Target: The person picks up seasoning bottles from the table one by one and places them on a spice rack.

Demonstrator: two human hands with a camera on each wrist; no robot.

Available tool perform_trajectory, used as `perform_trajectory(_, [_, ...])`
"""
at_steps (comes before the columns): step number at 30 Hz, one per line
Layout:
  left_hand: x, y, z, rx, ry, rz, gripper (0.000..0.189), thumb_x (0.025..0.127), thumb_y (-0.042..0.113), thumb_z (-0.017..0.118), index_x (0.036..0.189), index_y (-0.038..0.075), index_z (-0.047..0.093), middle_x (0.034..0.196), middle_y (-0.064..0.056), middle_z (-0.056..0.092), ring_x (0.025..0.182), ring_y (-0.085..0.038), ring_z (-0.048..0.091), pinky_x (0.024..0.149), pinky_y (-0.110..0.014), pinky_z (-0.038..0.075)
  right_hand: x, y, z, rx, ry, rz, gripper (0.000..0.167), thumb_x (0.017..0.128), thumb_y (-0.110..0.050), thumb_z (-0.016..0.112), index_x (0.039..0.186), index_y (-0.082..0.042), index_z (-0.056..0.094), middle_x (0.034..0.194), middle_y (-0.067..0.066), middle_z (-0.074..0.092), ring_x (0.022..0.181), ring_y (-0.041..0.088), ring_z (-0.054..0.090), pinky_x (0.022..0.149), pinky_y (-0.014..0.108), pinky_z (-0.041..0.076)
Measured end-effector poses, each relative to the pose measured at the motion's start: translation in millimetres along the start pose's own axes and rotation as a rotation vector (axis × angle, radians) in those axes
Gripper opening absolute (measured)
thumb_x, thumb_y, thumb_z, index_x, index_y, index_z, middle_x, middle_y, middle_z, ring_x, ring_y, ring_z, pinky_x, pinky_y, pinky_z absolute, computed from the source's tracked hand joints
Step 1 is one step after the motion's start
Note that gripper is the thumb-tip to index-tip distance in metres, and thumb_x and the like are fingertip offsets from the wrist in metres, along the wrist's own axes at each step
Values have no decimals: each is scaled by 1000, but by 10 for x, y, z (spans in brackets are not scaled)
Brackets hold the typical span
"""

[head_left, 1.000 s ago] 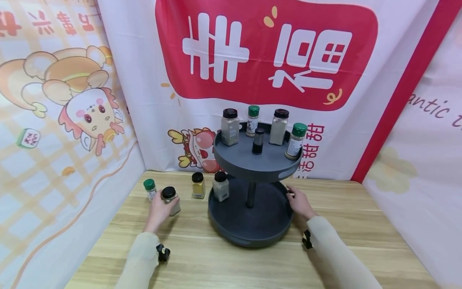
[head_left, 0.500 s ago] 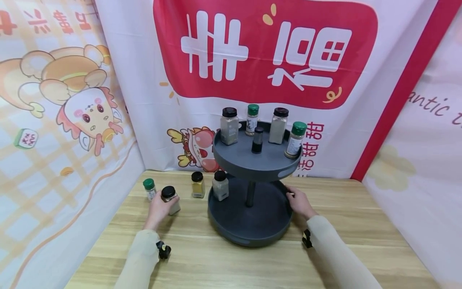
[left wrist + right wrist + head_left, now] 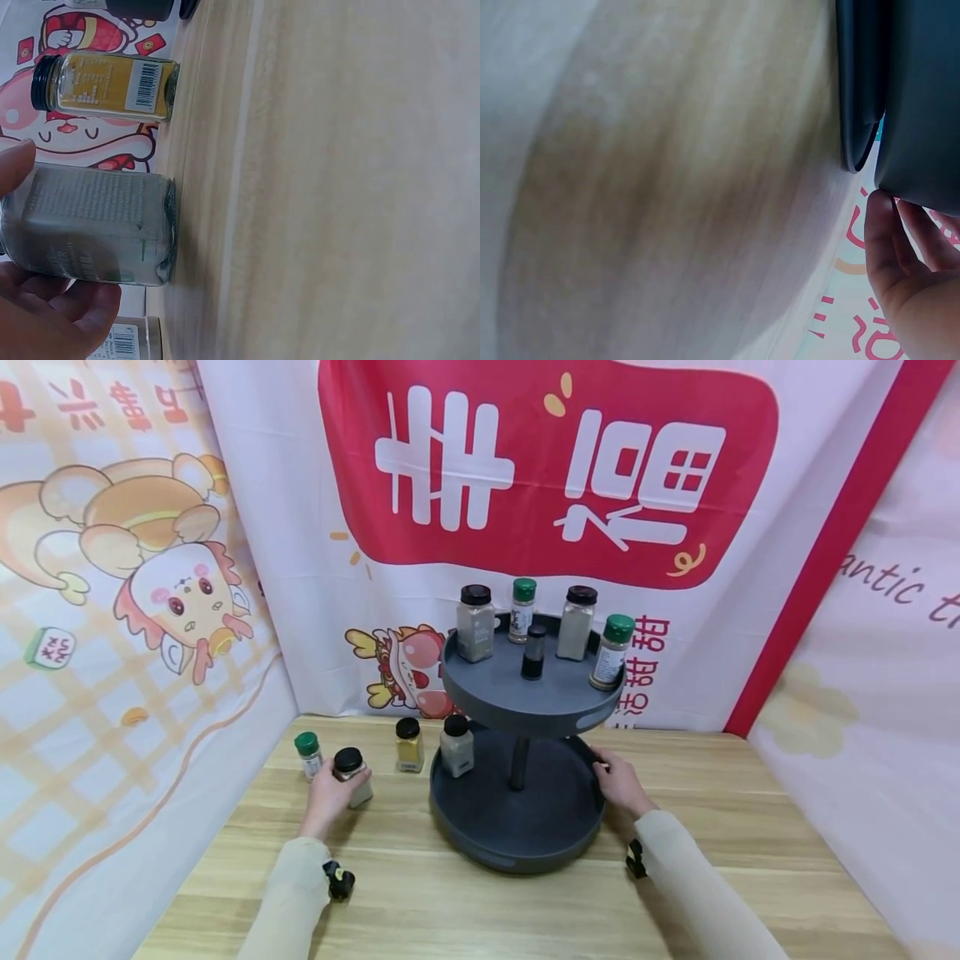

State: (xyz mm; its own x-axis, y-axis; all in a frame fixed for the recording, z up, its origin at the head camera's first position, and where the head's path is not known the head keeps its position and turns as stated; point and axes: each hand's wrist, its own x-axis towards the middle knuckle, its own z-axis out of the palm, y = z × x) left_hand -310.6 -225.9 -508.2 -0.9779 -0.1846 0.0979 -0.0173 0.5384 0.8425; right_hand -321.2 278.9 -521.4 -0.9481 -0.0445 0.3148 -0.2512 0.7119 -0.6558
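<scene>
My left hand (image 3: 327, 795) holds a square glass jar (image 3: 361, 792) with a black cap and greyish contents, thumb on one side and fingers on the other. In the left wrist view, this jar (image 3: 94, 225) has its base close to the wooden table. Beside it stands a green-capped jar (image 3: 311, 760), and to its right a black-capped jar of yellow powder (image 3: 409, 753). My right hand (image 3: 624, 783) is at the right rim of a dark grey two-tier round rack (image 3: 517, 852). The fingertips (image 3: 880, 201) touch the outer wall of its lower tier (image 3: 922, 112), fingers fairly straight.
A black-capped jar (image 3: 457, 752) stands at the left of the lower tier. On the upper tier (image 3: 510, 706) are several jars, including a green-capped one (image 3: 609, 660) at the right, around the central post. Printed cloth (image 3: 300, 568) hangs behind and beside the wooden table (image 3: 420, 902).
Both hands keep their places on the jar and the rack. The head view shifts only slightly.
</scene>
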Motion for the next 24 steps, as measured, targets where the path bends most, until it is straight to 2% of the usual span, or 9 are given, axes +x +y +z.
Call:
perform_trajectory(5, [-10, -3, 5, 11, 7, -10, 55, 86, 33, 69, 118, -7, 47, 120, -32, 52, 111, -44, 50, 95, -52, 39, -18, 11, 15, -11, 3, -1, 36, 95, 0, 48, 130, 7, 51, 119, 27, 58, 106, 41, 57, 88, 51, 46])
perform_trajectory(10, [-10, 11, 4, -23, 19, -23, 56, 85, 32, 70, 120, -7, 48, 122, -32, 53, 113, -44, 50, 97, -52, 38, -22, -11, 17, 6, -1, 19, 37, 96, -1, 47, 132, 5, 50, 122, 27, 57, 107, 41, 57, 89, 51, 46])
perform_trajectory(16, [-9, 21, 9, -13, 41, -20, 53, 84, 31, 71, 116, -7, 51, 117, -32, 56, 108, -43, 53, 93, -51, 41, -34, -40, 19, 12, -1, 35, 38, 96, -1, 47, 133, 3, 50, 124, 25, 56, 108, 39, 56, 90, 50, 45])
perform_trajectory(24, [-17, 64, 53, -11, 47, -15, 53, 83, 32, 73, 112, -7, 52, 115, -31, 57, 106, -41, 55, 92, -49, 42, -64, -68, -2, -3, 13, 2, 38, 95, 2, 47, 133, 5, 50, 125, 27, 55, 108, 41, 56, 90, 52, 44])
